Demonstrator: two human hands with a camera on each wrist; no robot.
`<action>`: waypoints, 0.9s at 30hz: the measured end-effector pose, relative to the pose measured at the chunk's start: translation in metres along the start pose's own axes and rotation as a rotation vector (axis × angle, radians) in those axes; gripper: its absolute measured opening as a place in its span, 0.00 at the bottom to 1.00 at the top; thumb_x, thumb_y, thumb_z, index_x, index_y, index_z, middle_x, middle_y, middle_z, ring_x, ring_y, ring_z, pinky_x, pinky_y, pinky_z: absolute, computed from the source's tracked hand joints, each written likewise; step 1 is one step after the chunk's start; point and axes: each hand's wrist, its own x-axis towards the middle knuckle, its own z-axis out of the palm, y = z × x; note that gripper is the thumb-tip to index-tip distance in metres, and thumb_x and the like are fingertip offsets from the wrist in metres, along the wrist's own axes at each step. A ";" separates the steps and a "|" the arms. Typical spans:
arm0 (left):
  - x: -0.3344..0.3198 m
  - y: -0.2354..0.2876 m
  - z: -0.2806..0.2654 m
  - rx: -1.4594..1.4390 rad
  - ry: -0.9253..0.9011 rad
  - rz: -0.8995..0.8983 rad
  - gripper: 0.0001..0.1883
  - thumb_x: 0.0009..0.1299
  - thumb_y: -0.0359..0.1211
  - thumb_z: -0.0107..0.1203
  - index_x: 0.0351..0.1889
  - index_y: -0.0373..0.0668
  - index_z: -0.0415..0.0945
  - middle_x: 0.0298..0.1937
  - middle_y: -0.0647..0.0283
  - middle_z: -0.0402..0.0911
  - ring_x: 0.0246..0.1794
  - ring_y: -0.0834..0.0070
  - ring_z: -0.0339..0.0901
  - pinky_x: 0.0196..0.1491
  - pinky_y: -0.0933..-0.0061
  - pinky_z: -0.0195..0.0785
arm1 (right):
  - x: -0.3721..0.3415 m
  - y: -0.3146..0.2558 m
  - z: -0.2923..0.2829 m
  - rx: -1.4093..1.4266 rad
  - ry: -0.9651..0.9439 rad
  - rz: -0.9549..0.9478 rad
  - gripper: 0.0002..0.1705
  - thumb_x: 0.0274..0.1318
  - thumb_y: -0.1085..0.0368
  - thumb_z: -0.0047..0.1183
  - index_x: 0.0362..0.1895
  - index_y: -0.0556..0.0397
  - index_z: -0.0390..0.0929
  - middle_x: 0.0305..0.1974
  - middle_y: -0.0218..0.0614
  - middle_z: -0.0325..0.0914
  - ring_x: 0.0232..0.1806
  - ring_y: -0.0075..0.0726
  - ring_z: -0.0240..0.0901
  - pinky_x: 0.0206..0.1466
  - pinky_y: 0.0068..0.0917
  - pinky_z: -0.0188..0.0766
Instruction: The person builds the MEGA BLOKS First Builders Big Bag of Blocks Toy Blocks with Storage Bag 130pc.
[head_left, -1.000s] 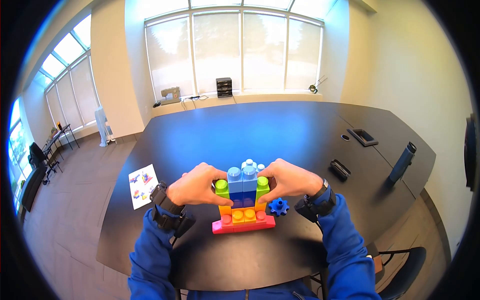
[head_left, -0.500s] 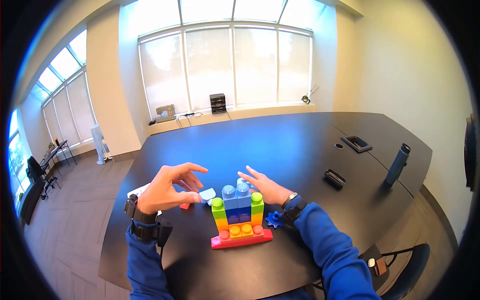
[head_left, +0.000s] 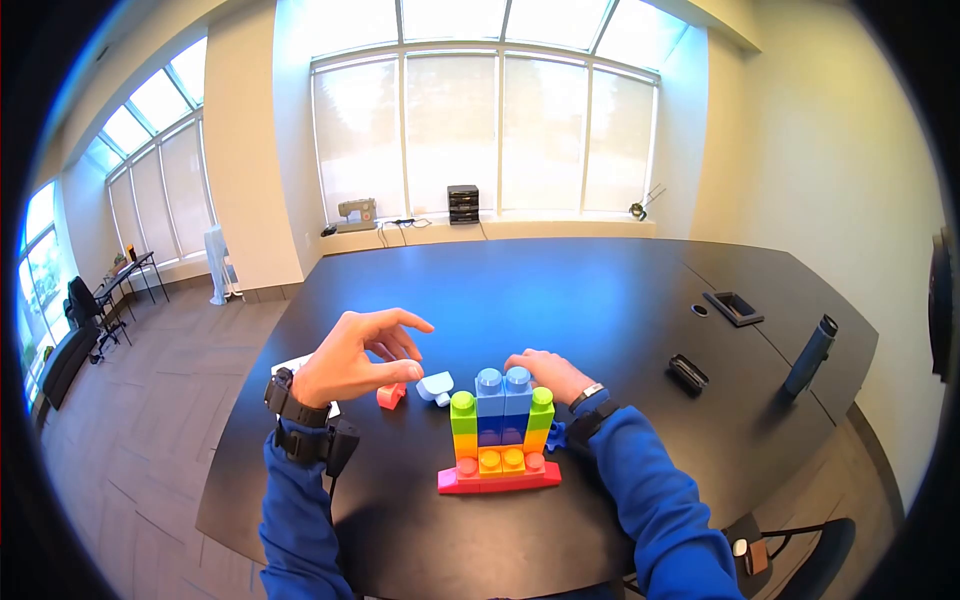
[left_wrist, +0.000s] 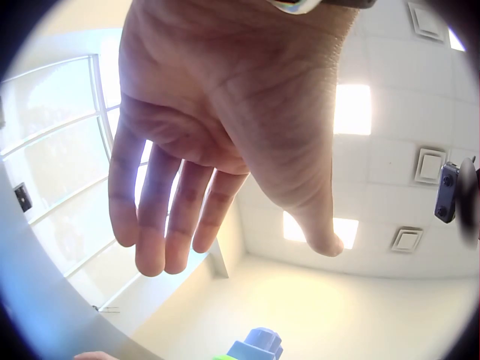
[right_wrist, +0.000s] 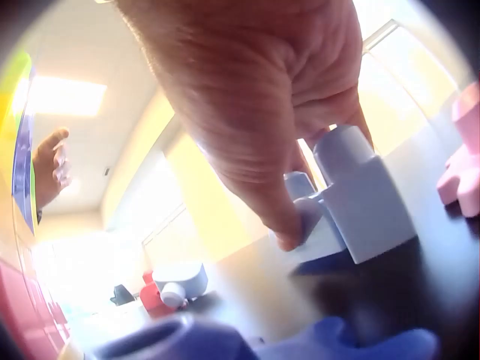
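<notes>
In the head view, a structure of stacked toy blocks stands upright on the table, with a red base, orange, yellow and green parts and a blue middle. Behind it my right hand reaches down to the tabletop. The right wrist view shows its thumb and fingers around a pale blue block with round studs. My left hand hovers left of the structure, fingers loosely extended and holding nothing. Close by lie a pale blue rounded block and a red block.
A blue gear lies right of the structure, partly behind my right wrist. A pink piece stands beyond the right hand. Farther right are a black case and a dark bottle. A sheet of paper lies partly behind my left hand.
Both hands have let go of the structure's sides. The left hand moved left and up; the right moved behind the structure and its fingers closed around the pale blue block.
</notes>
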 end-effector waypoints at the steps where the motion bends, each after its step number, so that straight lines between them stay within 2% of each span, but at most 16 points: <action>1: 0.000 0.000 0.000 -0.003 0.000 -0.001 0.30 0.69 0.36 0.72 0.70 0.39 0.86 0.44 0.58 0.96 0.45 0.73 0.95 0.56 0.71 0.88 | -0.001 0.000 -0.007 0.043 0.043 -0.004 0.24 0.70 0.58 0.72 0.66 0.45 0.84 0.60 0.51 0.88 0.59 0.63 0.87 0.65 0.54 0.86; 2: 0.000 0.002 0.000 0.002 0.001 -0.007 0.29 0.69 0.36 0.72 0.69 0.40 0.86 0.44 0.58 0.96 0.45 0.74 0.95 0.55 0.71 0.88 | 0.000 0.000 -0.014 0.085 0.088 -0.008 0.24 0.70 0.59 0.73 0.66 0.46 0.84 0.56 0.51 0.91 0.56 0.63 0.89 0.62 0.54 0.86; 3: 0.001 0.002 -0.001 0.007 0.003 -0.012 0.28 0.69 0.36 0.73 0.69 0.40 0.87 0.44 0.59 0.96 0.45 0.74 0.94 0.55 0.72 0.87 | -0.002 0.001 -0.022 0.143 0.174 -0.046 0.23 0.70 0.59 0.74 0.64 0.47 0.84 0.52 0.50 0.91 0.52 0.58 0.91 0.57 0.49 0.88; 4: 0.001 0.002 -0.001 0.007 0.003 -0.009 0.28 0.69 0.36 0.73 0.69 0.40 0.87 0.44 0.59 0.96 0.45 0.74 0.94 0.55 0.72 0.87 | -0.003 -0.004 -0.036 0.141 0.176 -0.045 0.23 0.70 0.59 0.74 0.64 0.47 0.84 0.52 0.50 0.91 0.52 0.58 0.91 0.57 0.49 0.88; 6: 0.001 0.002 0.000 0.007 -0.008 -0.005 0.28 0.69 0.36 0.76 0.68 0.41 0.87 0.44 0.60 0.96 0.45 0.74 0.94 0.55 0.72 0.87 | -0.007 -0.022 -0.067 0.240 0.381 -0.056 0.24 0.70 0.61 0.74 0.66 0.47 0.84 0.50 0.45 0.91 0.51 0.44 0.90 0.56 0.40 0.87; 7: 0.002 0.001 0.001 0.005 -0.008 -0.005 0.28 0.69 0.36 0.76 0.68 0.41 0.87 0.44 0.60 0.96 0.45 0.74 0.94 0.55 0.72 0.87 | -0.012 -0.038 -0.085 0.239 0.379 -0.056 0.24 0.70 0.61 0.74 0.66 0.47 0.84 0.50 0.45 0.91 0.51 0.44 0.90 0.56 0.40 0.87; 9: 0.004 -0.001 0.004 0.018 -0.036 0.002 0.30 0.70 0.40 0.82 0.67 0.42 0.88 0.45 0.60 0.96 0.45 0.74 0.94 0.54 0.72 0.87 | -0.024 -0.075 -0.117 0.486 0.518 -0.070 0.24 0.69 0.63 0.75 0.66 0.50 0.86 0.47 0.39 0.89 0.50 0.33 0.86 0.55 0.35 0.86; 10: 0.004 -0.001 0.006 0.015 -0.038 0.001 0.30 0.70 0.40 0.82 0.67 0.42 0.88 0.45 0.60 0.96 0.45 0.74 0.94 0.54 0.72 0.87 | -0.029 -0.090 -0.126 0.486 0.516 -0.066 0.24 0.69 0.63 0.75 0.66 0.50 0.86 0.47 0.39 0.89 0.50 0.33 0.86 0.55 0.35 0.86; 12: 0.006 0.001 0.011 0.031 -0.079 0.020 0.31 0.68 0.43 0.87 0.66 0.41 0.88 0.45 0.59 0.97 0.46 0.74 0.95 0.54 0.71 0.87 | -0.039 -0.117 -0.140 0.720 0.586 -0.219 0.26 0.68 0.65 0.77 0.67 0.53 0.87 0.49 0.36 0.90 0.51 0.29 0.85 0.56 0.35 0.86; 16: 0.011 -0.001 0.030 0.057 -0.143 0.031 0.32 0.66 0.49 0.88 0.61 0.40 0.91 0.46 0.60 0.97 0.47 0.71 0.95 0.52 0.68 0.89 | -0.057 -0.159 -0.153 0.595 0.526 -0.344 0.26 0.68 0.64 0.78 0.67 0.54 0.88 0.50 0.38 0.92 0.49 0.31 0.86 0.57 0.34 0.85; 18: 0.015 -0.002 0.046 0.010 -0.158 0.076 0.32 0.66 0.50 0.88 0.59 0.39 0.91 0.45 0.61 0.97 0.47 0.71 0.95 0.52 0.67 0.89 | -0.061 -0.171 -0.154 0.385 0.460 -0.403 0.27 0.68 0.64 0.78 0.69 0.53 0.89 0.51 0.40 0.93 0.48 0.35 0.87 0.57 0.34 0.85; 20: 0.019 -0.003 0.058 -0.014 -0.153 0.114 0.30 0.66 0.49 0.88 0.56 0.38 0.91 0.43 0.59 0.96 0.44 0.70 0.95 0.50 0.67 0.89 | -0.061 -0.174 -0.151 0.379 0.434 -0.414 0.27 0.68 0.63 0.78 0.69 0.53 0.89 0.50 0.41 0.93 0.47 0.37 0.87 0.57 0.35 0.85; 22: 0.021 0.001 0.064 0.116 -0.204 0.142 0.29 0.66 0.51 0.87 0.51 0.36 0.92 0.39 0.57 0.95 0.38 0.68 0.93 0.47 0.66 0.89 | -0.059 -0.172 -0.147 0.333 0.329 -0.408 0.27 0.69 0.62 0.78 0.69 0.52 0.89 0.50 0.42 0.93 0.46 0.37 0.86 0.57 0.35 0.86; 23: 0.023 0.002 0.070 0.096 -0.167 0.184 0.29 0.66 0.52 0.87 0.47 0.35 0.92 0.35 0.56 0.92 0.33 0.67 0.90 0.44 0.66 0.87 | -0.058 -0.171 -0.144 0.363 0.320 -0.396 0.28 0.68 0.62 0.78 0.69 0.52 0.89 0.49 0.43 0.93 0.46 0.36 0.87 0.57 0.35 0.86; 27: 0.024 -0.006 0.080 0.153 -0.165 0.143 0.27 0.66 0.48 0.88 0.51 0.37 0.93 0.38 0.59 0.94 0.34 0.71 0.89 0.44 0.67 0.85 | -0.057 -0.169 -0.145 0.378 0.297 -0.414 0.28 0.67 0.62 0.79 0.69 0.53 0.89 0.47 0.43 0.93 0.45 0.35 0.87 0.58 0.35 0.86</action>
